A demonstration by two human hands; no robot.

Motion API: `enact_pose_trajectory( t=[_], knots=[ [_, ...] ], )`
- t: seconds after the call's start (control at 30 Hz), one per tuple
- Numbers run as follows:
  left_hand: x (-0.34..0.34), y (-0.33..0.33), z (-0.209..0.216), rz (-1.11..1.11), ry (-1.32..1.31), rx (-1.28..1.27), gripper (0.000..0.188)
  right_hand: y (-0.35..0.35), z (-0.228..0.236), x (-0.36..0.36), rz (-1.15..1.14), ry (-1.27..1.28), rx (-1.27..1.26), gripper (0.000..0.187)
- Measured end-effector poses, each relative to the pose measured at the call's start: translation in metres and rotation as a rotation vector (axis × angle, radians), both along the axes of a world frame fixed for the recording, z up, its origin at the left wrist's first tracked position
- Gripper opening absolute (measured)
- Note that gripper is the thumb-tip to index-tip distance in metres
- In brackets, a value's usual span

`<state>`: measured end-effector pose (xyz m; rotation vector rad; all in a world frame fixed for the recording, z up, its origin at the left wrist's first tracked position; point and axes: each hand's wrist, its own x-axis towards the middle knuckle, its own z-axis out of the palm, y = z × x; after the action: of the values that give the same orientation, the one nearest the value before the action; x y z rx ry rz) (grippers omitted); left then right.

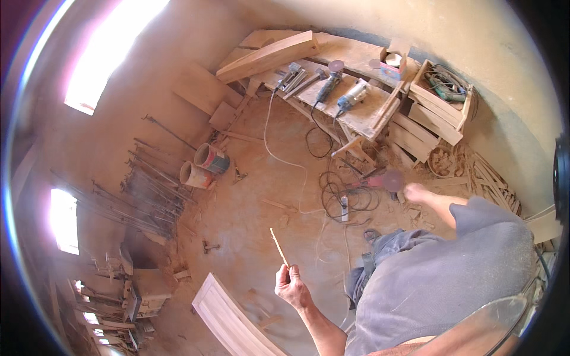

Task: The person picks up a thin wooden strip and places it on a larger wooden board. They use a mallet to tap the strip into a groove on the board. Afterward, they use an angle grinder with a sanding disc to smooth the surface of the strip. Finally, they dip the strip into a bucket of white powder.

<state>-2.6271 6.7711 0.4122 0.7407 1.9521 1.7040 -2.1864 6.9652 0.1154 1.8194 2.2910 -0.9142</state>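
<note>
While the left hand (293, 289) is pinching a stick (278, 245), the right hand (416, 193), grip unclear, is hanging beside a disc (392, 180).

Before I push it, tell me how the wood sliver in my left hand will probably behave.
The wood sliver is probably light, being so slender. It seems fairly stiff, jutting from the left hand without drooping. So thin, it might snap if pushed.
</note>
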Motion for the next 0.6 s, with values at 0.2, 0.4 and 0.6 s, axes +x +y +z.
enact_pose_trajectory(
  t=[0.2,0.4,0.6],
  knots=[
    [-0.096,0.171,0.035,-0.236,-0.23,-0.032,0.005,0.127,0.222,-0.315,-0.059,1.119,-0.479,0.032],
    [-0.228,0.339,-0.029,-0.361,-1.017,0.459,0.022,0.179,0.249,-0.488,-0.176,1.366,-1.033,0.027],
    [-0.394,0.485,-0.088,-0.441,-0.959,0.213,0.016,0.3,0.21,-0.633,-0.506,1.154,-0.613,0.014]
  ],
)
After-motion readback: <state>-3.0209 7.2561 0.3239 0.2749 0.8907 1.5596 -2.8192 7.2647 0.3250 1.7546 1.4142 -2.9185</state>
